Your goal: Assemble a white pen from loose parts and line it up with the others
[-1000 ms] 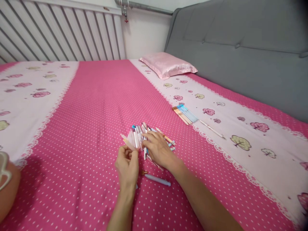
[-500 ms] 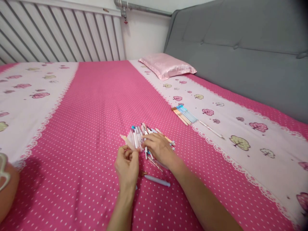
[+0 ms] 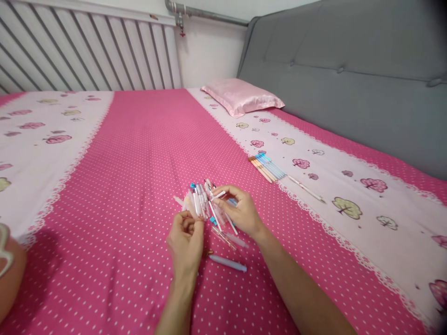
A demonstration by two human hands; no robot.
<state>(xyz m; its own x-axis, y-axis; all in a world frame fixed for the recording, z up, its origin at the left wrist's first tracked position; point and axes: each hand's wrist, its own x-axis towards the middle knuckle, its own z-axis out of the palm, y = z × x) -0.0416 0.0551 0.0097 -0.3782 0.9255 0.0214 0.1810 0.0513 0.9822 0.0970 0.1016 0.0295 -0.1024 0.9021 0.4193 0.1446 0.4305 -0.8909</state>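
Observation:
A loose pile of pens (image 3: pixel 200 200), mostly white and pale pink with a few blue parts, lies on the pink dotted bedspread. My right hand (image 3: pixel 240 211) is over the pile's right side, thumb and fingers pinching a white pen (image 3: pixel 219 194). At the near left edge of the pile, my left hand (image 3: pixel 186 235) has its fingers curled closed around a pale pen (image 3: pixel 189 204), which is blurred and partly hidden. A thick lilac pen (image 3: pixel 227 263) rests apart, nearer to me. Another pale pen (image 3: pixel 237 240) lies just below the right hand.
To the right, a neat row of orange and blue pens (image 3: pixel 267 167) lies side by side, with a single white pen (image 3: pixel 307 188) beyond its end. A pink pillow (image 3: pixel 244 95) sits by the grey headboard (image 3: pixel 342 88). A radiator (image 3: pixel 87 51) stands along the far wall.
My right hand has lifted and drawn slightly right from the pile, now with a white pen in its fingers. The pale pen at my left hand has tilted more upright.

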